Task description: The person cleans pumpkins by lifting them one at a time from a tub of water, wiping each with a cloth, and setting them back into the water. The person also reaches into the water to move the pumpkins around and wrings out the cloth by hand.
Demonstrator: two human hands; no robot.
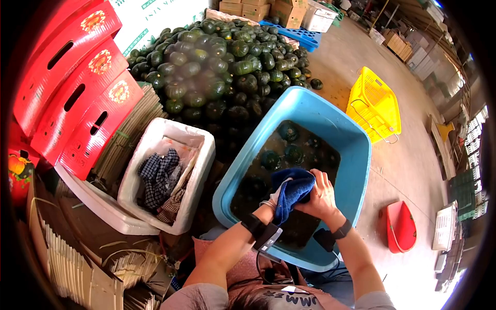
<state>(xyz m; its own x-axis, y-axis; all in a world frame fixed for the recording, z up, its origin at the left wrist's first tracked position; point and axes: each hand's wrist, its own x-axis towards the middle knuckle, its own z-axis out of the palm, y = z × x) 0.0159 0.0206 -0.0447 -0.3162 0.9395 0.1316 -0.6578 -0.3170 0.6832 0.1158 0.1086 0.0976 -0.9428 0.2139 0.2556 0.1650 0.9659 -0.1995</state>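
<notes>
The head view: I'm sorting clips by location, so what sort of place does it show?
Probably a produce warehouse or packing shed: there is a big heap of green squashes, red cartons are stacked near it, and a blue tub holds what look like more squashes.

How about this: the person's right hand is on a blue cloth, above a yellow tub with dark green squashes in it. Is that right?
Not quite: the tub is light blue, not yellow, as the head view shows. The rest holds: the right hand is on a blue cloth, above the tub with dark green squashes in it.
</notes>
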